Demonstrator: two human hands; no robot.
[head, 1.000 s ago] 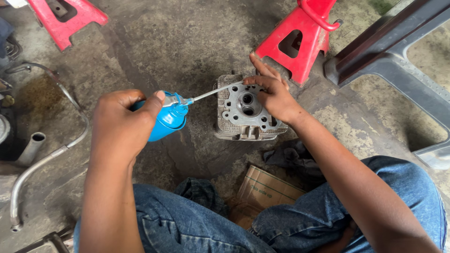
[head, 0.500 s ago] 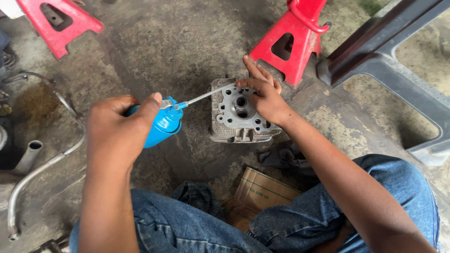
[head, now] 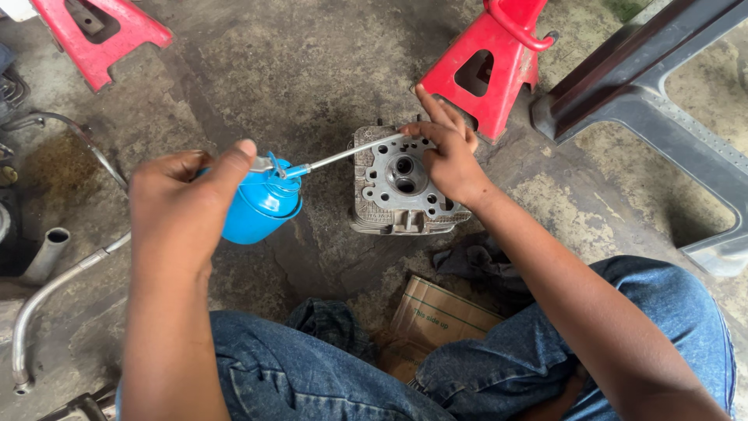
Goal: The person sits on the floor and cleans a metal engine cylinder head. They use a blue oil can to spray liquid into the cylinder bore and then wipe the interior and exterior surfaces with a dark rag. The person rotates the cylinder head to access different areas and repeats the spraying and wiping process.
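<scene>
Firmly wrapped around the body of a blue oil can (head: 261,204), the left hand (head: 179,210) holds it tipped sideways, with the thumb laid over the lever on top. From the can a thin metal spout (head: 351,153) runs rightward and slightly up, and its tip meets the upper edge of a grey metal cylinder head (head: 401,183) that sits flat on the concrete floor (head: 296,70). The right hand (head: 448,156) rests on the top right part of that cylinder head, its fingertips curled at the end of the spout; whether they pinch the tip or only steady it cannot be told, though the hand is closed loosely rather than spread. The cylinder head lies between the two hands, just in front of the person's knees in blue jeans (head: 312,374), its face with the round ports turned upward. Just beyond the right hand stands a red jack stand (head: 499,62), close to the head's far corner, and a second red jack stand (head: 93,35) is well apart at the upper left. A dark rag (head: 475,261) lies just beside the head's near edge, with a flattened cardboard box (head: 440,320) near it. A bent metal pipe (head: 47,288) lies on the floor at the left, and a dark metal frame (head: 647,86) crosses the upper right.
</scene>
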